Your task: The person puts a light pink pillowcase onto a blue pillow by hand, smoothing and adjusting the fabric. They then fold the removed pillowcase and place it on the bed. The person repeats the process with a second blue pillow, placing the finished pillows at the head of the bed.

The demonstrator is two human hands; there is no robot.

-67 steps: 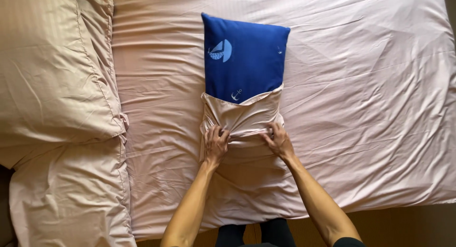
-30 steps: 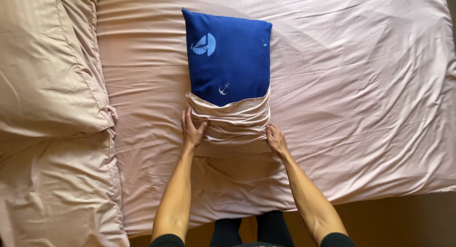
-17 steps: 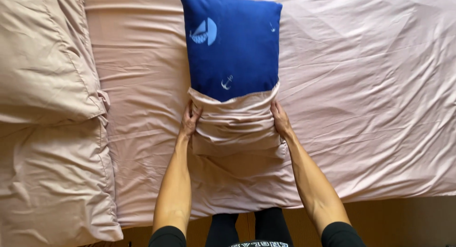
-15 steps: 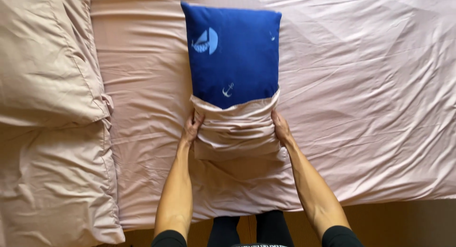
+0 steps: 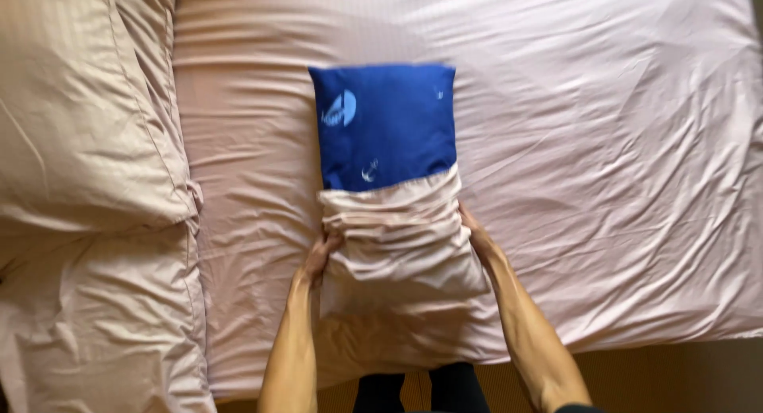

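One blue pillow (image 5: 383,123), one pink pillowcase (image 5: 401,250), two hands (image 5: 322,252).

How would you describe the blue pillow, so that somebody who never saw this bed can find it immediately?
Start at the wide bed sheet in pale pink. Near its middle lies the blue pillow, its lower part inside a bunched pink pillowcase that the left hand and the right hand grip at the sides. It is the only deep blue thing, with small white prints; the cushions on the left are plain beige.

Left hand (image 5: 319,255), right hand (image 5: 477,236): both clenched, arms outstretched.
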